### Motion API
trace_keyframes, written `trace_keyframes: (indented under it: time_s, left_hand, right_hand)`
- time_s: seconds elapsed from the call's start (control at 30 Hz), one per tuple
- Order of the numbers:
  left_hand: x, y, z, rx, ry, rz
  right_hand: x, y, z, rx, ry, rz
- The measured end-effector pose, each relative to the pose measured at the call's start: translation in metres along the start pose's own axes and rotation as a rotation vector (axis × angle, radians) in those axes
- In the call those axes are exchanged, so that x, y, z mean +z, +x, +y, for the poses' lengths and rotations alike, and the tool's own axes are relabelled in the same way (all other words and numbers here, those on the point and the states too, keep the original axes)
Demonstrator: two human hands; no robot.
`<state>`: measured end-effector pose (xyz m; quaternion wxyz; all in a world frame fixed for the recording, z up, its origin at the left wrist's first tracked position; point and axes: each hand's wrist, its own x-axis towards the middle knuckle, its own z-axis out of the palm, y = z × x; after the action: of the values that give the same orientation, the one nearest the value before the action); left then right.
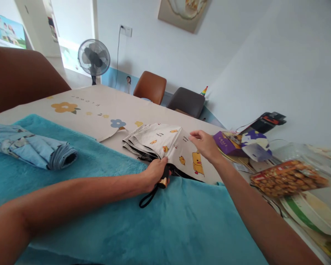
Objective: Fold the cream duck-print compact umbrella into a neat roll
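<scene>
A partly folded cream umbrella with yellow duck prints lies on the table, its canopy loose in folded panels. My left hand is closed around its dark handle, from which a black wrist strap hangs. At the canopy's right side is my right hand, fingers loosely bent and apart, with nothing visible between them; whether it touches the fabric is unclear. A rolled light-blue umbrella rests at the left on a turquoise cloth.
The table has a flower-print cover. Along its right side are a purple box, a bag of nuts and a white bowl with a green band. Chairs and a fan stand beyond the table.
</scene>
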<state>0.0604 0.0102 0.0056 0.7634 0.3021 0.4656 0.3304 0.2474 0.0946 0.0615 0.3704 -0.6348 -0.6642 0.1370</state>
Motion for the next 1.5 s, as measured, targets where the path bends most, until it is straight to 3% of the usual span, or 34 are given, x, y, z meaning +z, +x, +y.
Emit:
trace_keyframes:
  time_s: [0.1, 0.17, 0.33, 0.47, 0.57, 0.73, 0.83, 1.0, 1.07, 1.17, 1.27, 1.33, 1.43, 1.5]
  left_hand:
    - [-0.002, -0.002, 0.001, -0.046, -0.209, -0.181]
    - [-0.005, -0.001, 0.002, -0.075, -0.272, -0.259]
    - [-0.007, 0.002, 0.001, -0.096, -0.295, -0.27]
    - [-0.006, 0.001, 0.001, -0.1, -0.288, -0.255]
    - [-0.006, 0.001, 0.0, -0.095, -0.285, -0.25]
    - [-0.006, 0.002, 0.0, -0.087, -0.284, -0.247]
    - [-0.006, 0.001, 0.0, -0.077, -0.269, -0.237]
    - [-0.006, 0.002, -0.001, -0.048, -0.242, -0.239]
    - [-0.006, 0.003, -0.002, -0.042, -0.23, -0.241]
    - [-0.006, 0.003, -0.002, -0.04, -0.217, -0.236]
    - [-0.006, 0.003, -0.002, -0.031, -0.199, -0.224]
    - [-0.006, 0.002, -0.002, -0.014, -0.186, -0.228]
    - [-0.005, 0.002, -0.002, 0.006, -0.172, -0.232]
    - [-0.005, 0.002, -0.003, 0.011, -0.162, -0.233]
  right_hand:
    - [-0.017, 0.008, 0.022, 0.077, -0.042, 0.153]
    - [-0.023, 0.009, 0.034, 0.128, -0.061, 0.173]
    - [-0.025, -0.009, 0.048, 0.329, -0.023, 0.096]
    - [-0.024, -0.028, 0.047, 0.556, 0.176, -0.014]
    - [-0.021, -0.038, 0.049, 0.648, 0.275, -0.121]
    - [-0.007, -0.048, 0.058, 0.694, 0.263, -0.166]
    - [-0.003, -0.05, 0.056, 0.714, 0.42, -0.178]
    - [-0.022, -0.044, 0.038, 0.771, 0.664, -0.051]
    - [-0.029, -0.046, 0.034, 0.727, 0.706, -0.038]
    - [-0.027, -0.054, 0.035, 0.693, 0.7, -0.131]
    - [-0.02, -0.062, 0.035, 0.825, 0.769, -0.236]
    - [-0.021, -0.061, 0.029, 0.858, 0.835, -0.18]
    - [-0.03, -0.053, 0.008, 0.737, 0.941, -0.03]
    - [-0.033, -0.046, -0.011, 0.661, 0.995, -0.032]
